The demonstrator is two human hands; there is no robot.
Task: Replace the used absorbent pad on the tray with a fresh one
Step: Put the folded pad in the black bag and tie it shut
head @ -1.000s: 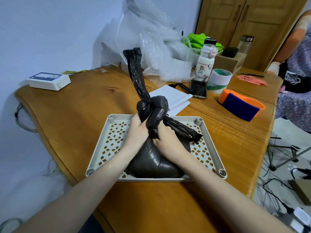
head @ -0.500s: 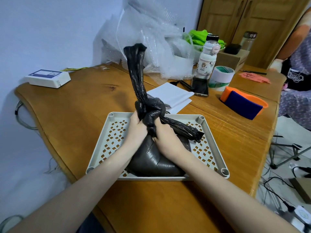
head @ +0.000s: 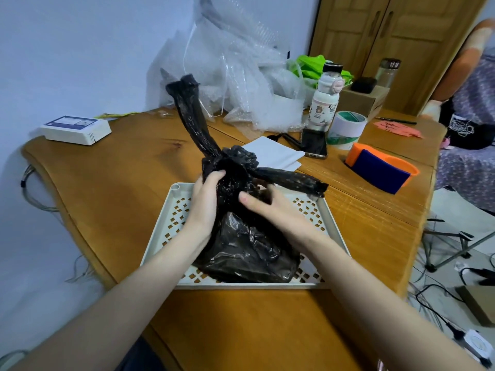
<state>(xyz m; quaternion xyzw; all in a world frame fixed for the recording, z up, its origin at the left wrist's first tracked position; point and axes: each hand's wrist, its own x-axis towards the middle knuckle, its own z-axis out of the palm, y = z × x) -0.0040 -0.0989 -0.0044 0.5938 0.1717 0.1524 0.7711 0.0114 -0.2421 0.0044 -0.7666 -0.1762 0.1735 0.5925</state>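
Note:
A knotted black plastic bag (head: 246, 250) stands on the beige perforated tray (head: 171, 226) on the wooden table. One tail of the bag sticks up to the left, the other lies out to the right. My left hand (head: 205, 202) grips the bag just under the knot. My right hand (head: 270, 210) presses against the bag's right side, fingers curled into the plastic. A folded white pad (head: 273, 153) lies on the table just behind the tray. What the bag holds is hidden.
Behind the tray are a phone (head: 314, 146), a white bottle (head: 324, 100), a tape roll (head: 347, 129), an orange and blue holder (head: 380, 170) and a heap of bubble wrap (head: 241, 84). A white box (head: 76, 129) sits far left. A person sits at the right edge.
The knot has loosened and spread, and the bag body is more crumpled. My right hand has shifted from the knot to the bag's right side. The upright tail now leans left.

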